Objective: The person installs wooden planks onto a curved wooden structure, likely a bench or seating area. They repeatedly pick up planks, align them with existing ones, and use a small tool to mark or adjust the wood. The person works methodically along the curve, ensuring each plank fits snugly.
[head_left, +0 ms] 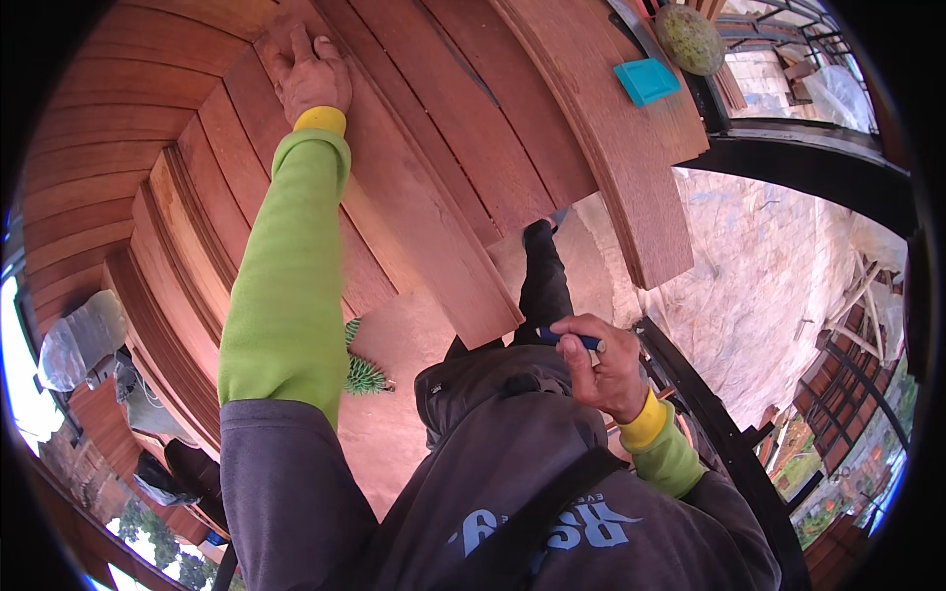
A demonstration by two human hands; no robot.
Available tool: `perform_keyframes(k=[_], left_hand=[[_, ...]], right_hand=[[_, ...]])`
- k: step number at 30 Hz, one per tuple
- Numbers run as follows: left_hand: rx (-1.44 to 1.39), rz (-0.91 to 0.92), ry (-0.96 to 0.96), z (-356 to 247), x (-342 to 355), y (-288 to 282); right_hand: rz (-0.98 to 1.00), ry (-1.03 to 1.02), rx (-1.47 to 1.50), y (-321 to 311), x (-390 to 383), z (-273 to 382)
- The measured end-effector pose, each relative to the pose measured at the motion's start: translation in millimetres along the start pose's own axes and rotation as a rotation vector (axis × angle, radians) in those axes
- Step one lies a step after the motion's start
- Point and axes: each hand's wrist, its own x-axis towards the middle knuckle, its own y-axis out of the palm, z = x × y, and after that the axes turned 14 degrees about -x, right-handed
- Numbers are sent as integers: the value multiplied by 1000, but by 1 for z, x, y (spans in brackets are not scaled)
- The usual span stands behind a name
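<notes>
My left hand (313, 79) reaches far forward and rests on a long reddish-brown wooden board (419, 207), its fingers stretched out near the board's left edge. That board lies at a slant over other planks (483, 128), and its near end points at my waist. Close to my right hip, my right hand (603, 366) is closed round a short dark blue pen-like stick (572, 339). One end of the stick shows past the fingers; the rest is hidden in the grip.
Another thick board (611, 148) lies to the right, bearing a turquoise tray (647, 83). Beside the tray is a round greenish object (689, 39). Planks line the left wall (128, 148). A green leafy sprig (366, 376) lies on the floor. A dark metal frame (709, 433) stands at right.
</notes>
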Motion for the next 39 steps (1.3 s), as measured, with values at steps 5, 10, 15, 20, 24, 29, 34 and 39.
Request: perform_keyframes(k=[5,10,15,20,24,29,34,39], left_hand=[[17,19,88,9,13,9],[52,8,121,6,9,8],[57,25,149,12,13,8],[128,79,160,12,14,5],[160,141,134,4,15,4],[118,123,41,-2,8,-1],[81,89,149,9,10,5],[55,46,93,3,12,6]], right_hand=[[-172,-219,81,35,101,-13],[-145,-338,96,57,162,-16],[-165,-433,-19,71,180,-20],[-47,-375,-154,65,170,-12],[-56,-440,-194,52,80,-21],[216,-139,-180,5,-58,-37],[16,-201,-62,3,-22,-23],[51,-295,-82,22,-4,-26]])
